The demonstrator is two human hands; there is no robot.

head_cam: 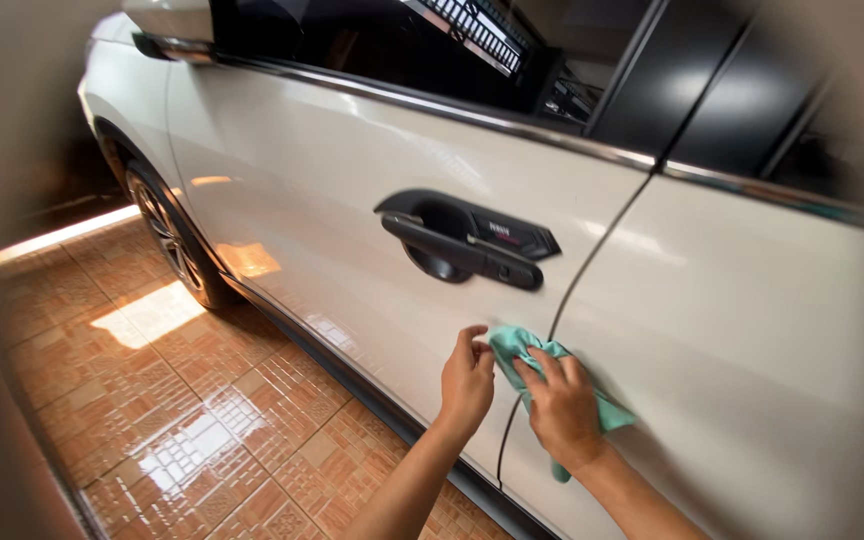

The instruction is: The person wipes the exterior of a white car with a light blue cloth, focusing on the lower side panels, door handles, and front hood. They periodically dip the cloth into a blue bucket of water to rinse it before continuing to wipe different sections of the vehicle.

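**Both hands on a cloth at the door seam**

The right hand [564, 408] lies flat over a teal cloth [515, 345], fingers [535, 372] spread and pressing it against the white car door [332, 190], right where the seam [592, 255] between front and rear doors runs down. The left hand [467, 385] sits just beside it to the left, fingers curled, thumb and fingertips pinching the cloth's upper left corner. The cloth is bunched under the right palm; its long axis runs diagonally from upper left, near the left hand, down to lower right, where a tail hangs past the right wrist. The black door handle [467, 245] is above both hands and apart from them, slightly nearer the left. Below, glossy brown floor tiles [202, 420] and the front wheel [167, 235] show at left.
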